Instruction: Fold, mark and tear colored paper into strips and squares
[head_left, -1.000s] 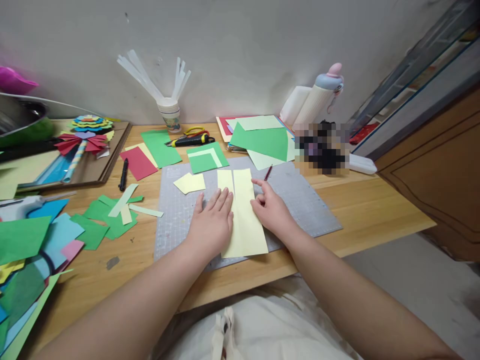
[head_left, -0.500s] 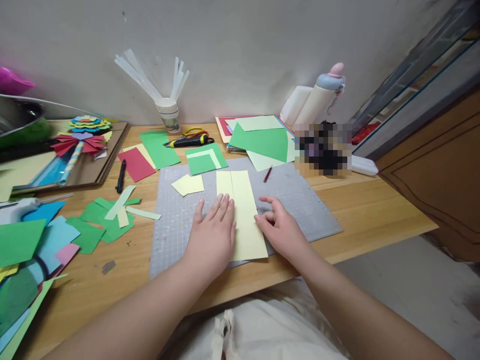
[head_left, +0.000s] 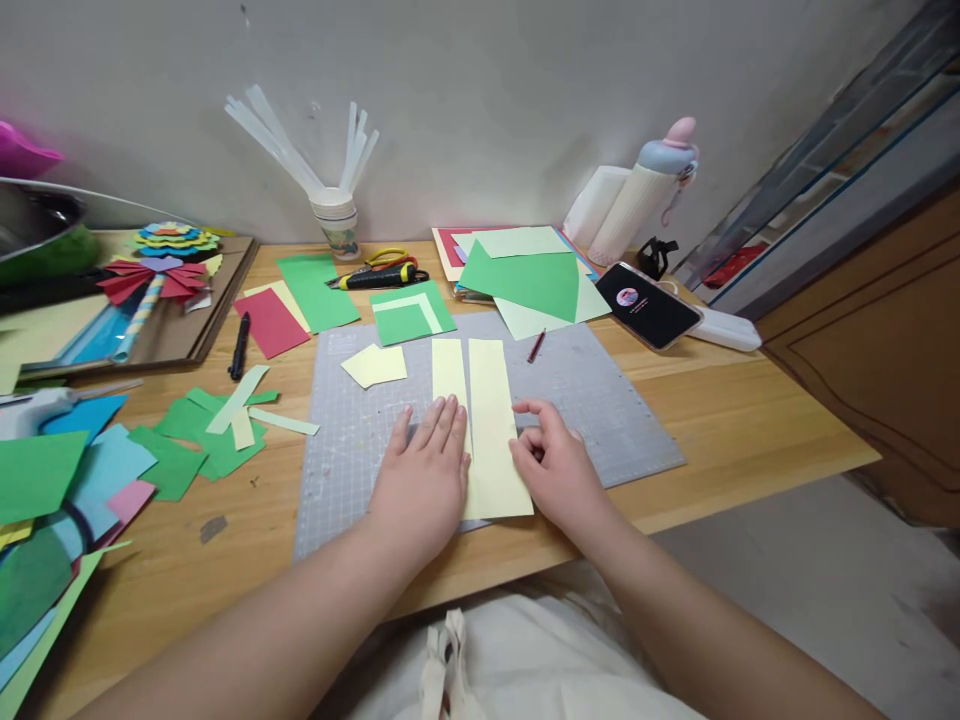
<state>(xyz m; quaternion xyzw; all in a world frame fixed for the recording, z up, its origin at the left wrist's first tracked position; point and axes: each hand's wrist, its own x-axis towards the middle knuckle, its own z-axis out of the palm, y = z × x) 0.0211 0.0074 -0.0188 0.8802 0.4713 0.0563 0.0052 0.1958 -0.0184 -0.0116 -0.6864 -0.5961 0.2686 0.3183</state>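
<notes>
Two long pale yellow paper strips lie side by side on the grey cutting mat, a narrow wedge between them widening toward the far end. My left hand (head_left: 424,465) rests flat with fingers outstretched over the left paper strip (head_left: 448,365), hiding much of its near part. At the outer long edge of the right paper strip (head_left: 495,430) is my right hand (head_left: 559,455), its thumb at the paper, index finger extended and other fingers curled. The cutting mat (head_left: 600,420) carries a small yellow paper offcut (head_left: 375,365) and a short dark red pencil-like stick (head_left: 536,346).
A yellow-black utility knife (head_left: 379,277) lies behind the mat, near green sheets (head_left: 319,292) and a paper cup (head_left: 335,222) of white sticks. Green scraps (head_left: 225,430) and a black pen (head_left: 240,347) lie left. At right are a phone (head_left: 649,305) and bottle (head_left: 645,200).
The right strip has shifted slightly right at its far end, opening a wider gap between the two strips. My left hand stays on the left strip. The phone now shows unblurred.
</notes>
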